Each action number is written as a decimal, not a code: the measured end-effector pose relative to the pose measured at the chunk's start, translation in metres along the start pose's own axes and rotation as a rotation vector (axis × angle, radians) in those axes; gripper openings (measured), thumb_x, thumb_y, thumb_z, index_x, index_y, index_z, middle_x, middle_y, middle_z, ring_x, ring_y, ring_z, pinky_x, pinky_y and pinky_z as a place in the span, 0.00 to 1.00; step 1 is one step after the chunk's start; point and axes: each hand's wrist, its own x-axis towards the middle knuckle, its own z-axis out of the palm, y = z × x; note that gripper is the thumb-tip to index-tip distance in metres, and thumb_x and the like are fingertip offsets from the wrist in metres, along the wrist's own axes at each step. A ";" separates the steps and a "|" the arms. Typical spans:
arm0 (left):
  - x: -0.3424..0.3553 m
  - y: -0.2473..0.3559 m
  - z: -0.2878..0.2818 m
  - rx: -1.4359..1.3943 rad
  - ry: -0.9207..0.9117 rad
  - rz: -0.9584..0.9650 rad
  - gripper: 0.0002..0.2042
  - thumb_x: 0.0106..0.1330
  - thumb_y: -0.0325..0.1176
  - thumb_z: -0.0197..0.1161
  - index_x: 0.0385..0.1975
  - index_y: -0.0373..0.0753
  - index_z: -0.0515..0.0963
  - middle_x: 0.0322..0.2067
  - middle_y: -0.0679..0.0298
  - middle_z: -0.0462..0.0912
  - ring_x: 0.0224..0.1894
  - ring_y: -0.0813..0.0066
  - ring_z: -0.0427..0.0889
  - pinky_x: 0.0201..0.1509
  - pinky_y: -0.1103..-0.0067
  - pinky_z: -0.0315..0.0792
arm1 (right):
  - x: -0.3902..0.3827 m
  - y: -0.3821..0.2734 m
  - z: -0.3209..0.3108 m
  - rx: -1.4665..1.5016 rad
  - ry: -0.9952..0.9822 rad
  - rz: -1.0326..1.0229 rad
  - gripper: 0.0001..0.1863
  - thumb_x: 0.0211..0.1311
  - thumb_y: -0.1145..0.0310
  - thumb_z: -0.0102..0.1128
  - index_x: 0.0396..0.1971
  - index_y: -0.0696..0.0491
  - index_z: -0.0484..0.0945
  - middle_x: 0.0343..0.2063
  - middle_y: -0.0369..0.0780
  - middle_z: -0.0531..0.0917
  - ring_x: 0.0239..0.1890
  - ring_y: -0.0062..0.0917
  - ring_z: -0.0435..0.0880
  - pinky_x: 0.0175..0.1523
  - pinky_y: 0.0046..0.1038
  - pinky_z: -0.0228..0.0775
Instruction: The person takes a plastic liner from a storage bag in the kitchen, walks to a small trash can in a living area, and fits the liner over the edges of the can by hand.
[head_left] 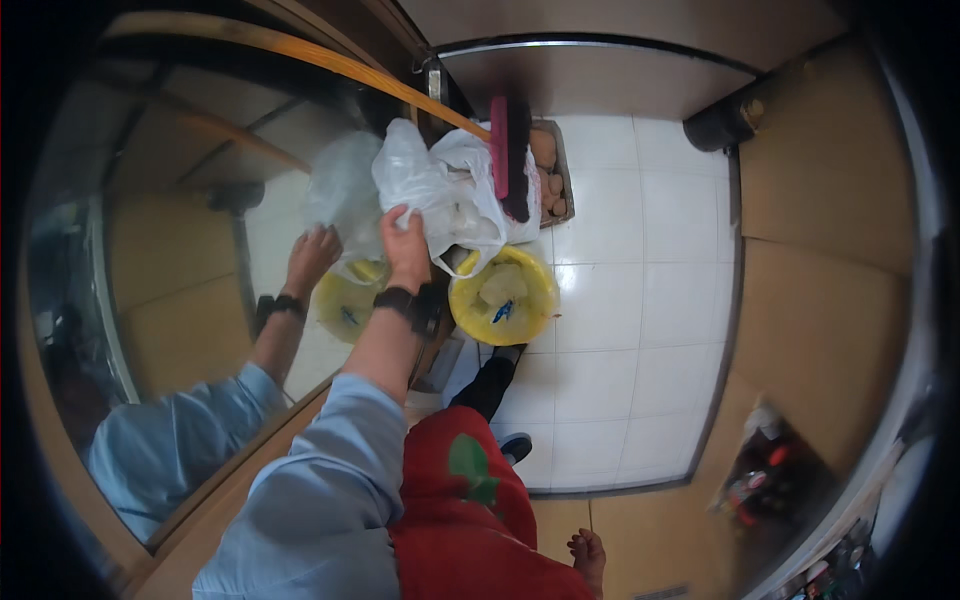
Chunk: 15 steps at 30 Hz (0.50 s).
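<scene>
My left hand (404, 250), with a dark band on its wrist, reaches forward to a white plastic bag (412, 165). Its fingertips are pinched at the bag's near edge. Beside it, more white plastic bag (478, 160) hangs over the far rim of a bin lined in yellow (545, 320). Inside the bin lie a pale crumpled bag (503, 286) and a small blue scrap (502, 312). Low in the view, away from the bags, my right hand (588, 552) is loosely curled, with nothing seen in it.
A broom (500, 150) with a magenta head and long wooden handle leans behind the bags. A box of brown, potato-like lumps (553, 190) stands beside it. On my left, a mirror-like panel (180, 330) reflects my arm. Tan cabinets (810, 300) line the right side of the tiled floor (640, 300).
</scene>
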 end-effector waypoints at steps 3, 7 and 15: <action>-0.033 0.065 -0.034 -0.003 0.098 0.083 0.13 0.61 0.30 0.57 0.43 0.37 0.64 0.41 0.61 0.68 0.42 0.74 0.67 0.50 0.78 0.62 | 0.008 -0.024 0.004 -0.068 -0.037 -0.138 0.11 0.62 0.70 0.52 0.44 0.56 0.72 0.32 0.36 0.78 0.35 0.20 0.77 0.41 0.22 0.69; -0.107 0.136 -0.047 -0.181 -0.029 0.017 0.13 0.61 0.25 0.53 0.44 0.38 0.64 0.41 0.62 0.69 0.41 0.76 0.69 0.46 0.80 0.67 | 0.021 -0.085 0.020 -0.284 -0.135 -0.464 0.16 0.61 0.70 0.53 0.48 0.59 0.70 0.35 0.37 0.78 0.37 0.20 0.77 0.46 0.22 0.70; -0.263 0.193 -0.101 -0.576 -1.017 -0.648 0.15 0.62 0.30 0.54 0.49 0.37 0.69 0.44 0.62 0.75 0.44 0.75 0.76 0.47 0.77 0.72 | -0.054 -0.277 0.049 -0.492 0.347 -1.510 0.45 0.44 0.76 0.66 0.64 0.50 0.51 0.61 0.44 0.57 0.59 0.37 0.62 0.57 0.34 0.61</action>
